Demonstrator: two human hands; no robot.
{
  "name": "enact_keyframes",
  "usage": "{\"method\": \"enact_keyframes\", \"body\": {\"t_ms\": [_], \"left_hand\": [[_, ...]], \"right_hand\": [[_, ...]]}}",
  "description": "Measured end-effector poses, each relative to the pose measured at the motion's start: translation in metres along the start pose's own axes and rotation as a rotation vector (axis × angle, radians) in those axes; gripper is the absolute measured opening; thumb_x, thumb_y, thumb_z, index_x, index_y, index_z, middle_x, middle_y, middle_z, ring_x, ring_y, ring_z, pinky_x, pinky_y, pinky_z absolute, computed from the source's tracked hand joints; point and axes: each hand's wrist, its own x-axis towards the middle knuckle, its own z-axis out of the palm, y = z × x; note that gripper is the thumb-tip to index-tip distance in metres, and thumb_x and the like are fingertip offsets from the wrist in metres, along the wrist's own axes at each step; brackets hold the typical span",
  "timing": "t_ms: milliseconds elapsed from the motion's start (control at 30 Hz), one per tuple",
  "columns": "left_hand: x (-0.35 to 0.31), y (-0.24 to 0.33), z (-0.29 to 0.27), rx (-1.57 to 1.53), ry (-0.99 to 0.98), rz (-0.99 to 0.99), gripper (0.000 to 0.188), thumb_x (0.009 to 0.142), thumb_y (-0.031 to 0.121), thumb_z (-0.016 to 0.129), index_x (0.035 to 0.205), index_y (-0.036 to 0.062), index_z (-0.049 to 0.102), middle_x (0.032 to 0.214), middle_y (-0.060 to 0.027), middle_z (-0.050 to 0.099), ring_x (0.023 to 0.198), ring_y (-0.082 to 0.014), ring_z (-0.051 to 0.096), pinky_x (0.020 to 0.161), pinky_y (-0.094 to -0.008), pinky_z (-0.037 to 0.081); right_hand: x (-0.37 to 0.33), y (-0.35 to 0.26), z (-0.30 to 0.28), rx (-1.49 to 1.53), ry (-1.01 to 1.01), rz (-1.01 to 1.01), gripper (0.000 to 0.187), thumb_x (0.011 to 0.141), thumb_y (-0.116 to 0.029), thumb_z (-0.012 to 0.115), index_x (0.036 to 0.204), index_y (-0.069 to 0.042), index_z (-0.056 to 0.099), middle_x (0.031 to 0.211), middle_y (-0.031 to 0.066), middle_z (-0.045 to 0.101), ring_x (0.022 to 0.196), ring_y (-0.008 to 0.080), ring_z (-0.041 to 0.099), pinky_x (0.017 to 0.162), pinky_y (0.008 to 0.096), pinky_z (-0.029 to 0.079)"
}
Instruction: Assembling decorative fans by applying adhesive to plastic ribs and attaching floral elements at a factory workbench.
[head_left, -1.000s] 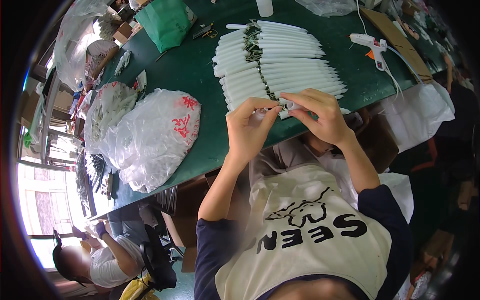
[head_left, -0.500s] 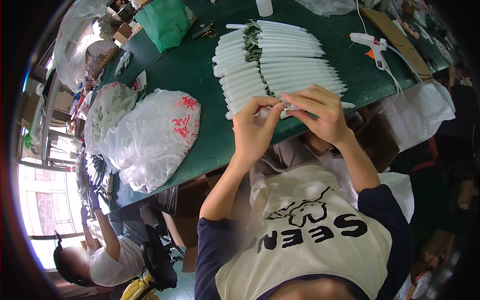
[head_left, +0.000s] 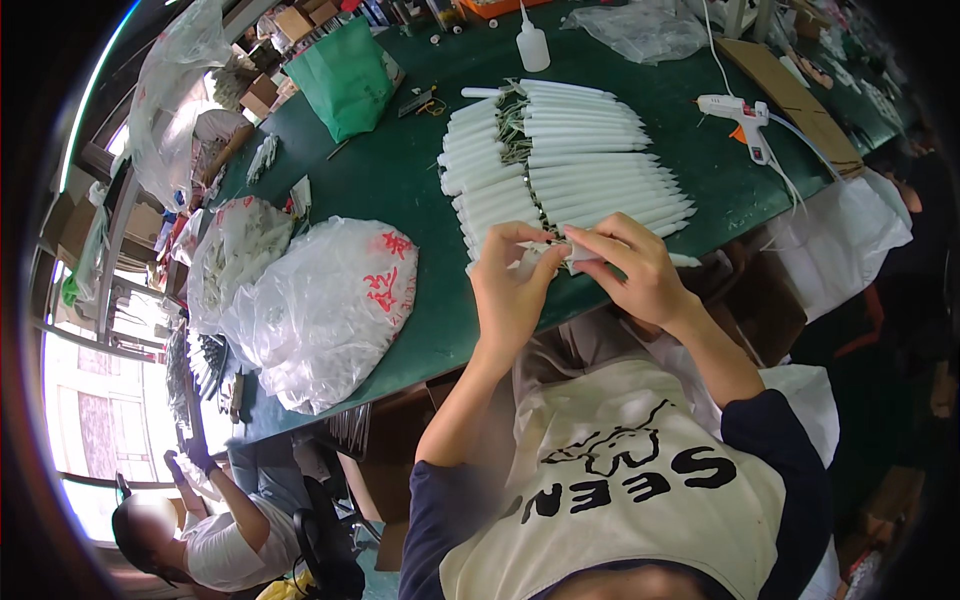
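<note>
At the near edge of the table, my left hand and my right hand meet with thumbs and forefingers pinched. A small white piece shows at my right fingertips; its shape is mostly covered. What my left fingertips grip is hidden. Right beyond my hands lie two side-by-side rows of white candle-shaped sticks, many with pointed ends toward the right. Thin greenish wires or stems run between the rows. A pointed white tip sticks out past my right hand.
Clear plastic bags with red markings fill the table's left side. A green bag, a white squeeze bottle and a white glue gun lie farther off. Cardboard lines the right edge. Another person sits at lower left.
The whole view has shifted, so the table appears lower and more of its far side shows. My hands stay together at the table edge, with fingers slightly repositioned around the white piece.
</note>
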Motion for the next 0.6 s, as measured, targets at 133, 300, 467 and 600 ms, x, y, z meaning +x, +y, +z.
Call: {"method": "enact_keyframes", "body": {"t_ms": [133, 300, 467, 600], "left_hand": [[-0.002, -0.005, -0.002, 0.052, 0.038, 0.052, 0.019, 0.079, 0.003, 0.078, 0.091, 0.0008, 0.064, 0.082, -0.0035, 0.069, 0.059, -0.0041, 0.055, 0.048, -0.0197, 0.042], [-0.005, -0.008, -0.005, 0.095, 0.026, 0.121, 0.017, 0.079, 0.005, 0.078, 0.091, 0.0014, 0.067, 0.085, -0.0028, 0.070, 0.056, -0.0008, 0.051, 0.046, -0.0191, 0.039], [-0.009, -0.015, -0.008, 0.008, -0.035, 0.081, 0.013, 0.084, -0.003, 0.070, 0.096, -0.0008, 0.066, 0.096, -0.0060, 0.071, 0.073, -0.0050, 0.061, 0.061, -0.0165, 0.047], [-0.007, -0.009, -0.017, 0.059, -0.133, 0.145, 0.020, 0.082, -0.001, 0.072, 0.101, -0.0006, 0.067, 0.102, -0.0081, 0.071, 0.079, -0.0084, 0.064, 0.066, -0.0217, 0.052]], "right_hand": [[0.002, 0.001, 0.003, 0.077, 0.071, -0.008, 0.036, 0.068, 0.006, 0.078, 0.101, -0.001, 0.064, 0.089, 0.0106, 0.062, 0.076, 0.0245, 0.063, 0.062, 0.0310, 0.051], [0.003, -0.001, 0.003, 0.050, 0.087, -0.042, 0.036, 0.069, 0.008, 0.076, 0.102, -0.001, 0.064, 0.091, 0.0113, 0.063, 0.077, 0.0246, 0.064, 0.062, 0.0311, 0.052], [0.001, 0.000, 0.000, 0.073, 0.100, -0.009, 0.035, 0.070, 0.010, 0.075, 0.102, -0.001, 0.064, 0.095, 0.0117, 0.064, 0.079, 0.0230, 0.066, 0.063, 0.0296, 0.057], [0.003, 0.000, -0.004, 0.052, 0.083, -0.023, 0.036, 0.070, 0.011, 0.074, 0.103, 0.000, 0.064, 0.096, 0.0122, 0.064, 0.078, 0.0225, 0.067, 0.064, 0.0287, 0.058]]}}
